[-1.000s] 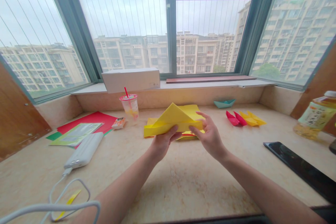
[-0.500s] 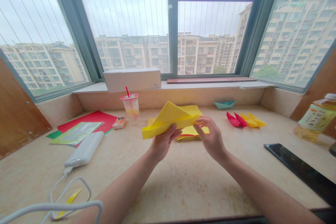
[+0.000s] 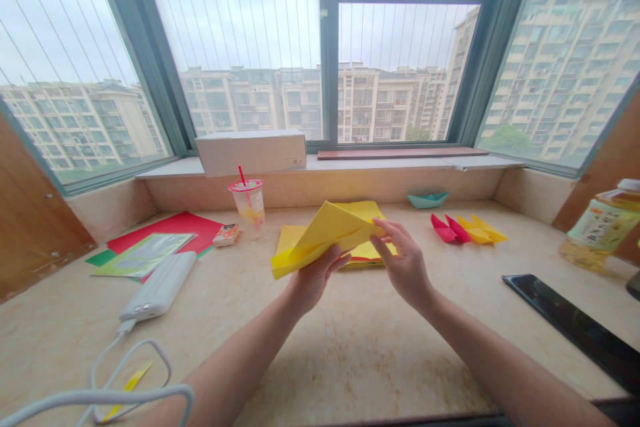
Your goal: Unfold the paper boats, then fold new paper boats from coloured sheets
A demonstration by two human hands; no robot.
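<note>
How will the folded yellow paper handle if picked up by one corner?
Likely very light and floppy: the folded yellow paper looks like thin sheet, pinched at its edge by the left hand, with the right fingertips at its far corner. Creases probably stiffen it along the folds, but the loose flap may spring open.

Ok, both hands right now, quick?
Left hand: closed, holding the folded yellow paper.
Right hand: closed, pinching that paper's right corner.
</note>
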